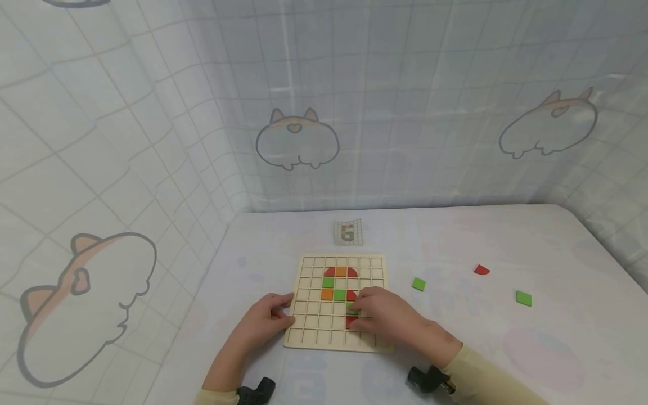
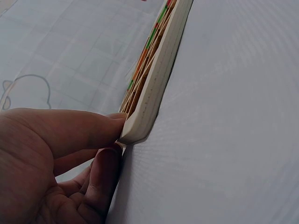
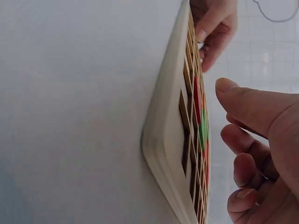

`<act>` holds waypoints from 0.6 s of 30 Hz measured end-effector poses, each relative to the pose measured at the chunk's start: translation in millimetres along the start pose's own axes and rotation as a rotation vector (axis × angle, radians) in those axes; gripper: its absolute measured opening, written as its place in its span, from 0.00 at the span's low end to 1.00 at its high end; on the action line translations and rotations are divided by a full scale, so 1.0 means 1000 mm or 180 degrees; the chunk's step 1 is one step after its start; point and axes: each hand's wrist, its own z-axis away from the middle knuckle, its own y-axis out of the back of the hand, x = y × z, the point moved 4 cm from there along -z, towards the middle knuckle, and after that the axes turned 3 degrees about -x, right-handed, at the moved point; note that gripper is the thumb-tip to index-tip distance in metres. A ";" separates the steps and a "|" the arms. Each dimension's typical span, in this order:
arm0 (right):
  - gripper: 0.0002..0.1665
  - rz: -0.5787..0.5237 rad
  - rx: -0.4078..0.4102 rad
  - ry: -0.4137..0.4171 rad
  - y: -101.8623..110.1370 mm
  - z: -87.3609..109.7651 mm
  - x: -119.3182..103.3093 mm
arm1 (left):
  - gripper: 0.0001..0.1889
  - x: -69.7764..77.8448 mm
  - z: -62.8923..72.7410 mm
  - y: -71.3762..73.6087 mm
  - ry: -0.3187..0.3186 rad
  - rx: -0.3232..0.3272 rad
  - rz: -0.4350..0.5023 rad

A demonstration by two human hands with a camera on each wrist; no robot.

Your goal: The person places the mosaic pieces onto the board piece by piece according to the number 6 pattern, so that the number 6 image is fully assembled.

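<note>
A square wooden grid board (image 1: pixel 306 337) lies flat on the table. Several coloured tiles sit in its cells: an orange square (image 1: pixel 341 271), a green square (image 1: pixel 328 282), and red quarter-round pieces (image 1: pixel 329 272) among them. My left hand (image 1: pixel 265 320) rests at the board's left edge, thumb and fingertips against the rim; the left wrist view shows the thumb close by a corner. My right hand (image 1: pixel 387 315) is over the board's right side, covering part of the lower tiles. In the right wrist view its fingers (image 3: pixel 243 140) are loosely bent, apart from the thumb, with nothing between them.
Right of the board lie a loose green tile (image 1: pixel 418 284), a red quarter-round tile (image 1: pixel 482 270) and another green tile (image 1: pixel 523 298). Behind the board sits a small gridded pattern card (image 1: pixel 348 232). Patterned curtains (image 1: pixel 405 112) surround the table.
</note>
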 end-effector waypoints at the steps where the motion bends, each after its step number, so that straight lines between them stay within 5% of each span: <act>1: 0.19 -0.0019 0.0025 -0.0007 0.002 0.001 0.001 | 0.30 0.000 0.000 0.000 0.0001 -0.0004 0.0002; 7: 0.18 -0.0181 0.0189 -0.0101 0.011 0.009 0.013 | 0.30 -0.002 0.001 0.000 0.0012 -0.0022 0.0007; 18: 0.22 -0.0294 0.0352 -0.0686 0.025 0.024 0.039 | 0.30 -0.002 0.000 0.000 0.0039 0.0003 -0.0045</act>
